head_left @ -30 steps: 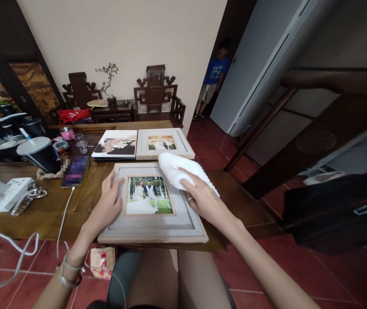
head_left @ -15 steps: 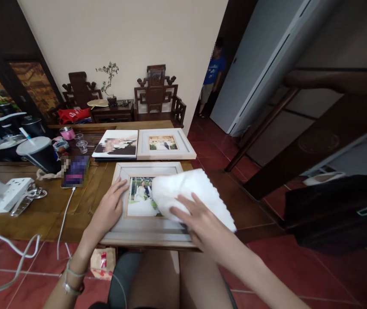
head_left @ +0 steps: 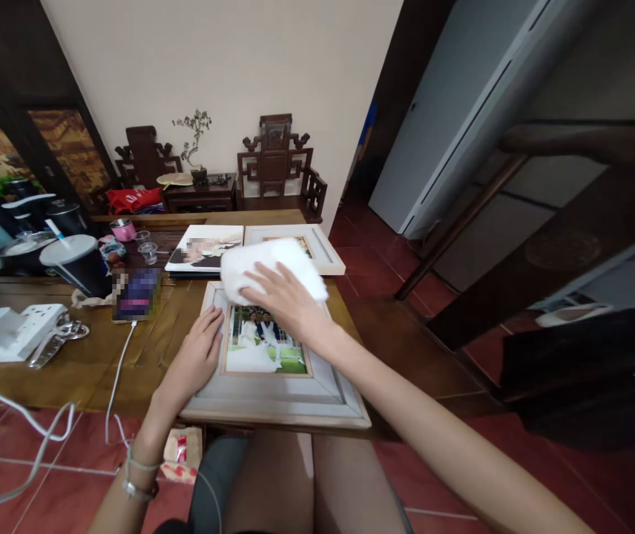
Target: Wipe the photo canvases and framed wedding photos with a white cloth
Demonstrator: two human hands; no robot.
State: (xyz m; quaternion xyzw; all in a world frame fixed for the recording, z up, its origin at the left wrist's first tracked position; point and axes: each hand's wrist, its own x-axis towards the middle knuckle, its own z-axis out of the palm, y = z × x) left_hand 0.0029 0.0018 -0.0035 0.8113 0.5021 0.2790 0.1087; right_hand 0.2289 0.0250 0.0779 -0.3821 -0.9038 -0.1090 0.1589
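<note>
A photo frame [head_left: 273, 404] with a pale wooden border lies flat at the table's near edge, holding a picture of two people outdoors. My left hand [head_left: 198, 352] rests flat along the frame's left border, fingers stretched out. Over the frame's far edge, my right hand [head_left: 287, 297] holds a folded white cloth [head_left: 259, 259] with its fingers spread on top. The cloth hides the upper rim of this frame and part of a second photo frame [head_left: 326, 256] behind it. Left of that second frame lies a stack topped by a photo print [head_left: 206, 245].
Along the left of the table [head_left: 145, 386] stand a dark cup [head_left: 81, 267] with a straw, a phone [head_left: 138, 293] on a white cable and a white power strip [head_left: 28, 334]. A wooden chair [head_left: 278, 167] stands by the wall. Part of a person [head_left: 369, 126] shows at the doorway.
My right hand has slid the cloth up and left, from the frame's right side to its far edge, uncovering the picture. My left hand stays put. The person at the doorway is now mostly hidden.
</note>
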